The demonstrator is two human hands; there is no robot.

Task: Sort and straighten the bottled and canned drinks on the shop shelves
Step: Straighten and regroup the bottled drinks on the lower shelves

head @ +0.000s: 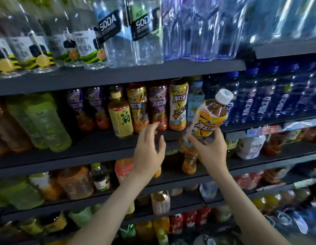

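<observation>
Bottle of clear plastic point(206, 119), white-capped and yellow-labelled, is gripped low by curled fingers point(218, 137) of the right hand point(212, 149), tilted cap up-right, just right of the matching upright bottle point(178, 105) on the dark shelf point(93, 144); the left hand point(147, 147) is spread, empty.

white-capped iced tea bottle point(209, 119), yellow-and-white label, tilted rightward, aloft just beside the row of upright tea bottles point(177, 103)
</observation>
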